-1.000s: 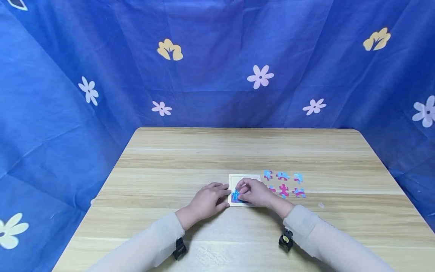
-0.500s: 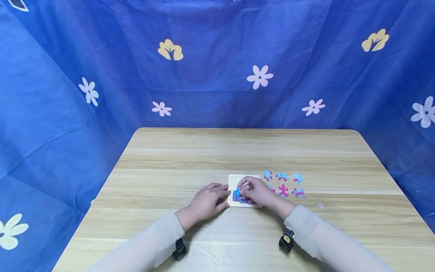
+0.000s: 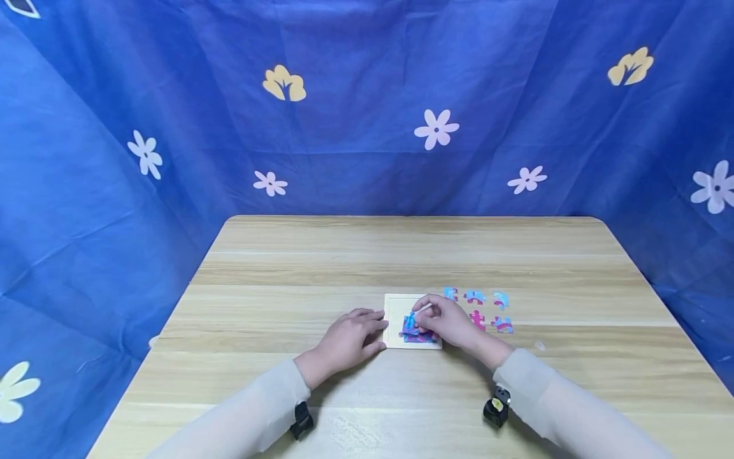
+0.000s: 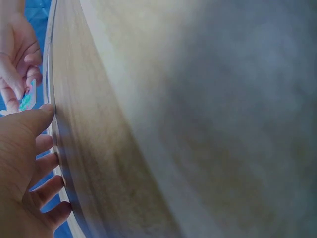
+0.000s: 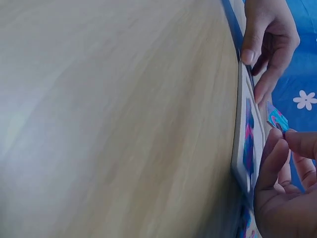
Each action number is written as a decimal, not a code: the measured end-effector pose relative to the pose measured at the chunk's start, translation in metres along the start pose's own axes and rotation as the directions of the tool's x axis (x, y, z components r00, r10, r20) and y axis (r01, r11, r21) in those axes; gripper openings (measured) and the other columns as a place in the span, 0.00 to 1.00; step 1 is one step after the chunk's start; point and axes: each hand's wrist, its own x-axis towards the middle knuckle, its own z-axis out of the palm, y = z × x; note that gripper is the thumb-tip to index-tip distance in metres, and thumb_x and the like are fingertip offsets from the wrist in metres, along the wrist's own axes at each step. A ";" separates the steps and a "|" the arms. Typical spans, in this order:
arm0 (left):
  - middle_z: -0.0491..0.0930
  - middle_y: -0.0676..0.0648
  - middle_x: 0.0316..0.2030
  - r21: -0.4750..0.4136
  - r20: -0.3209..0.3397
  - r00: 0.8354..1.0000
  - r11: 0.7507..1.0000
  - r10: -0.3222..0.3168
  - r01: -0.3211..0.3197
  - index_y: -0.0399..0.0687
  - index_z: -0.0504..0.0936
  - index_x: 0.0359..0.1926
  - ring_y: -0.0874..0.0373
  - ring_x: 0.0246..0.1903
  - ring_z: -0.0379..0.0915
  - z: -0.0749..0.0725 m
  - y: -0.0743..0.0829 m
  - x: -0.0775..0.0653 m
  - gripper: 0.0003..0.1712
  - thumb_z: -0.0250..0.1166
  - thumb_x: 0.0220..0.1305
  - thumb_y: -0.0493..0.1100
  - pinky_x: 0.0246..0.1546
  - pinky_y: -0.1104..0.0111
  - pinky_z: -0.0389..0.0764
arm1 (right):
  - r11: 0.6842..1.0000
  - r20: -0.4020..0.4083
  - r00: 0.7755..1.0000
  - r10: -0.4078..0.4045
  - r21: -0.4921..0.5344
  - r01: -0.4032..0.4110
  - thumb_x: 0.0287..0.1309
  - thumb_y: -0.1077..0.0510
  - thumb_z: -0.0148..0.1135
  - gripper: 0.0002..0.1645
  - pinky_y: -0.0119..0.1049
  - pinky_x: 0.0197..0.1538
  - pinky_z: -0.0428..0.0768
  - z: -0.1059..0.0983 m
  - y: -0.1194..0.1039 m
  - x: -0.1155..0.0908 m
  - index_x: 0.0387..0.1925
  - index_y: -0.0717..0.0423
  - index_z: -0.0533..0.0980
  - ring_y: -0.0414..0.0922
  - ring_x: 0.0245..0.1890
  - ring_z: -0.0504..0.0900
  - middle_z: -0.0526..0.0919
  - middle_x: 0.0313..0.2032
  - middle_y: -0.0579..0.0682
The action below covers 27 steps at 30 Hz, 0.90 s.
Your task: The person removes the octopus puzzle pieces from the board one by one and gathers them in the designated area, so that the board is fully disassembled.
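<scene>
My right hand (image 3: pixel 453 324) pinches a blue and purple jigsaw piece (image 5: pixel 276 118) between thumb and fingertips. It holds the piece tilted above the puzzle tray (image 3: pixel 394 304), a pale, flat square frame. In the right wrist view the piece is raised off the tray. Beneath it, other purple and pink pieces (image 3: pixel 421 338) lie along the tray's near side, partly covered by the hand. My left hand (image 3: pixel 348 339) rests on the table, its spread fingertips right at the tray's left edge.
Right of the tray several loose jigsaw pieces lie in two rows, among them a blue one (image 3: pixel 501 299), a pink one (image 3: pixel 477 319) and a pink and blue one (image 3: pixel 502 325). The wooden table (image 3: pixel 287 268) ends at a blue flowered curtain (image 3: pixel 355 95).
My right hand has moved right from the tray's lower left, and the pinched piece has come away with it, baring the tray's left part. The left hand stays in place.
</scene>
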 end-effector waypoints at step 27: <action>0.75 0.44 0.57 -0.004 0.025 1.000 1.000 -0.012 0.012 0.45 0.81 0.52 0.46 0.57 0.70 -0.001 0.000 0.001 0.24 0.67 0.58 0.52 0.59 0.56 0.68 | 0.994 0.041 0.999 0.013 -0.107 -0.008 0.60 0.64 0.60 0.10 0.38 0.29 0.80 -0.058 0.025 -0.042 0.44 0.62 0.76 0.48 0.31 0.81 0.79 0.31 0.52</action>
